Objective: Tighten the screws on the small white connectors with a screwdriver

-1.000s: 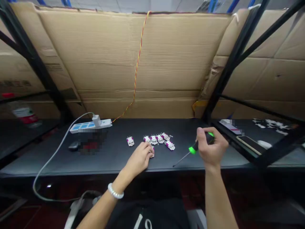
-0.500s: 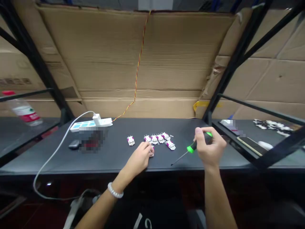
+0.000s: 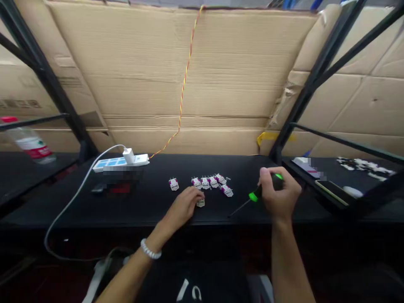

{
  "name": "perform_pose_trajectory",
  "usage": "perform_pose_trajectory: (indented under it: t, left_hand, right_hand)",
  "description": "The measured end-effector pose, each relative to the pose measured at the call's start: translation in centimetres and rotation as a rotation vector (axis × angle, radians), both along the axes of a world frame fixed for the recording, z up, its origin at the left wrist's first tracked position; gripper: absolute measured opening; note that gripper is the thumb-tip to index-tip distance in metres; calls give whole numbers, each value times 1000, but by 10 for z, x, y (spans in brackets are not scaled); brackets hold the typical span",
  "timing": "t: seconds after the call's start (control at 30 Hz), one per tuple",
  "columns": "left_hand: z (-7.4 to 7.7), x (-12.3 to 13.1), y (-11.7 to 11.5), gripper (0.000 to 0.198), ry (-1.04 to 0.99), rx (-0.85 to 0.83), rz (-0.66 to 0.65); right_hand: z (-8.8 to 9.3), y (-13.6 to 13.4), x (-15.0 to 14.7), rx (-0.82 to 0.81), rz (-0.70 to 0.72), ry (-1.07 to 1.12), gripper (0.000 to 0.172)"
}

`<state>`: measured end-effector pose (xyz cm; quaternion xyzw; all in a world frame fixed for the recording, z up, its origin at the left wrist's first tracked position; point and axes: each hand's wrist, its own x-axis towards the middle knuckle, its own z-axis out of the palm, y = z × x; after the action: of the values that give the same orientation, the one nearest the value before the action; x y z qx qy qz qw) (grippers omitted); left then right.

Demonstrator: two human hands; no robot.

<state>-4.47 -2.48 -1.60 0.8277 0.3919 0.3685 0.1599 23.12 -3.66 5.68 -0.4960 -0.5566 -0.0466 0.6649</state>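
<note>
My right hand is wrapped round the black-and-green handle of a screwdriver. Its thin shaft slants down to the left, the tip low over the front of the dark desk. My left hand has its fingers curled at the far end of a small white part near the desk's front edge; the fingertips partly hide it. Just beyond lie several similar white-and-purple parts with thin prongs, grouped in a loose row. One more such part lies apart to the left.
A white power strip with a plugged-in charger and white cable stands at the back left. Black frame posts rise on both sides. Beyond them are a bottle on the left and a phone on the right.
My left fingers have shifted slightly, uncovering more of the small white part. The screwdriver stays in my right hand, barely moved. The view has tilted slightly and the picture's brightness has changed.
</note>
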Motion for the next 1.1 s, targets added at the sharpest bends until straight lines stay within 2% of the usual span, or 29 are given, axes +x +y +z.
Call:
perform_pose_trajectory:
  t: [0.27, 0.63, 1.1]
  left_hand:
    - [-3, -4, 2, 20, -119, -85, -5]
    - [-9, 5, 3, 19, 27, 129, 4]
    - [-13, 5, 1, 20, 140, 171, -42]
  right_hand:
    - [1, -1, -2, -2, 17, -5, 29]
    - [2, -1, -1, -1, 6, -16, 29]
    - [2, -2, -2, -12, 0, -31, 28]
